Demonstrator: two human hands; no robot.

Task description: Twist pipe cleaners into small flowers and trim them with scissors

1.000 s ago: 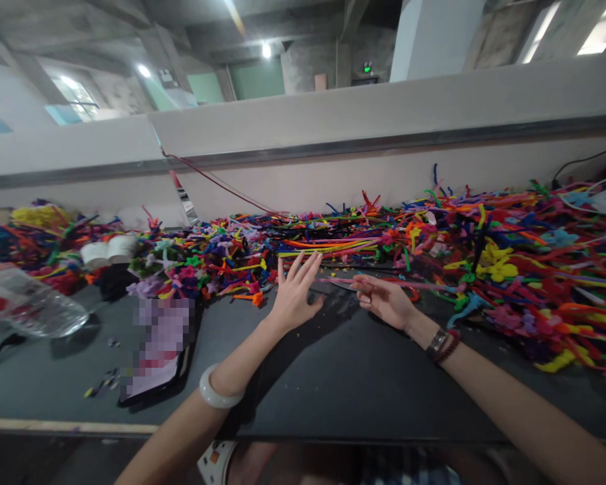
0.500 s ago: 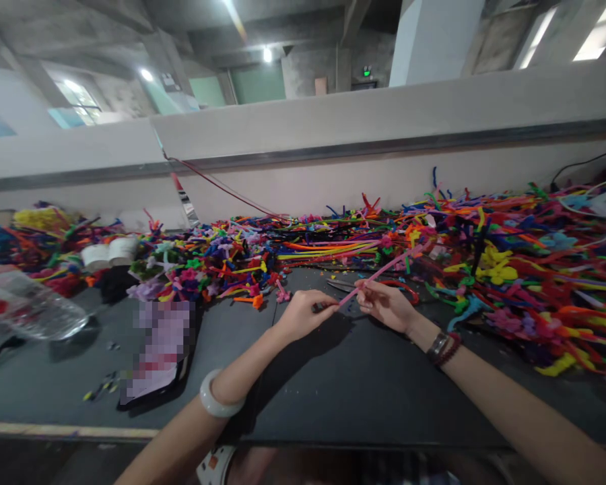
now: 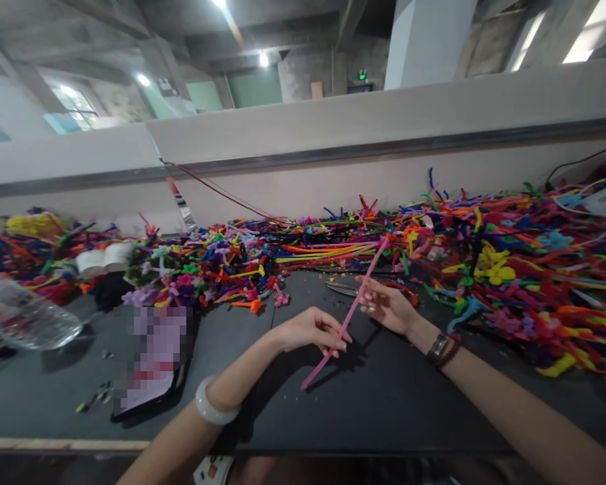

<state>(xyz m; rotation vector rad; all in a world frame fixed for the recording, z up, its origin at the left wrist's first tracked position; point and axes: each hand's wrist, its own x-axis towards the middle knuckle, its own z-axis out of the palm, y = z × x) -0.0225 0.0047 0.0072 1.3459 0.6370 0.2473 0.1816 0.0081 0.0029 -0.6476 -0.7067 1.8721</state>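
Note:
A pink pipe cleaner [image 3: 354, 306] slants over the dark table, its upper end toward the pile and its lower end pointing at me. My left hand [image 3: 310, 331] is closed on its lower half, with thumb and fingers at the stem. Higher up, my right hand [image 3: 390, 308] pinches the same stem between thumb and forefinger, its other fingers loosely curled. Behind the stem lies a pair of scissors [image 3: 339, 289], its blades toward the left and its red handle partly hidden by my right hand.
Heaps of coloured pipe cleaners [image 3: 525, 269] line the back and right of the table [image 3: 409, 404]. At left lie a phone [image 3: 156, 364], a clear plastic bottle [image 3: 40, 320] and white rolls [image 3: 104, 259]. A low white partition [image 3: 308, 178] stands behind.
The pipe cleaner has swung steeper, and its lower end now sticks out below my left hand. That hand has moved slightly down and along the stem; my right hand has hardly moved.

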